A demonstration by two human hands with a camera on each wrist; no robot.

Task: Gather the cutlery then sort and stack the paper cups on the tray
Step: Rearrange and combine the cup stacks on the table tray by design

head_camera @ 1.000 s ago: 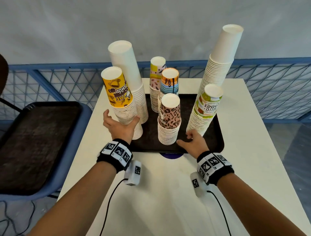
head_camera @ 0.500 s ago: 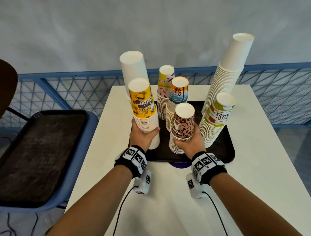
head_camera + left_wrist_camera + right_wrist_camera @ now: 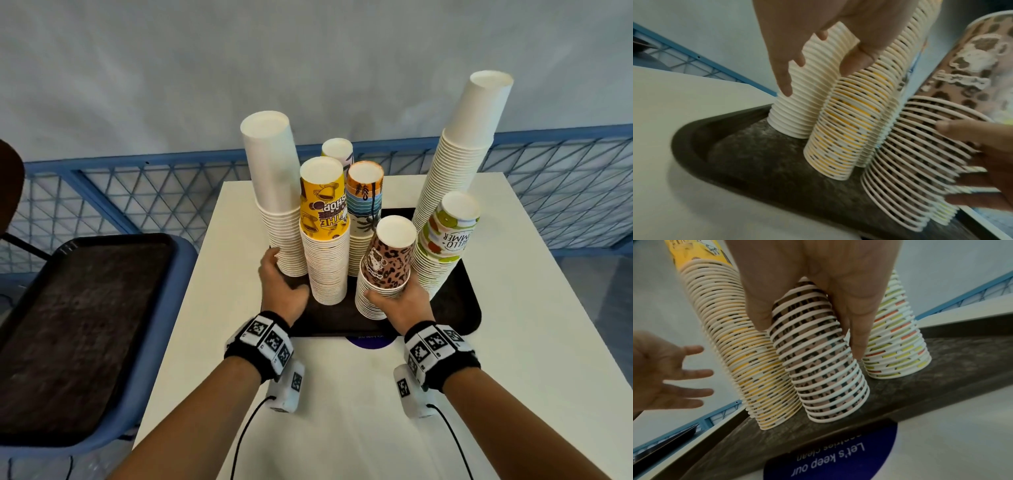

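A black tray [image 3: 455, 308] on the white table holds several upside-down stacks of paper cups. My left hand [image 3: 286, 284] hovers with spread, straight fingers between the plain white stack [image 3: 274, 192] and the yellow stack [image 3: 325, 246]. In the left wrist view its fingertips [image 3: 786, 87] touch the white stack [image 3: 797, 113] and hold nothing. My right hand [image 3: 397, 298] grips the leopard-print stack [image 3: 387, 263], which leans slightly; thumb and fingers [image 3: 857, 344] wrap it [image 3: 824, 378] on both sides. A green fruit-print stack [image 3: 442, 246] stands right of it. No cutlery is in view.
A tall white stack [image 3: 459, 164], a blue palm-print stack [image 3: 363, 205] and one more stack [image 3: 337, 150] stand at the tray's back. An empty dark tray [image 3: 78, 325] lies on a blue chair at the left. A blue sticker [image 3: 838, 459] peeks from under the tray.
My left hand carried the yellow stack from the tray's left edge onto the tray beside the white stack and let go. My right hand left the tray's front edge and gripped the leopard stack.
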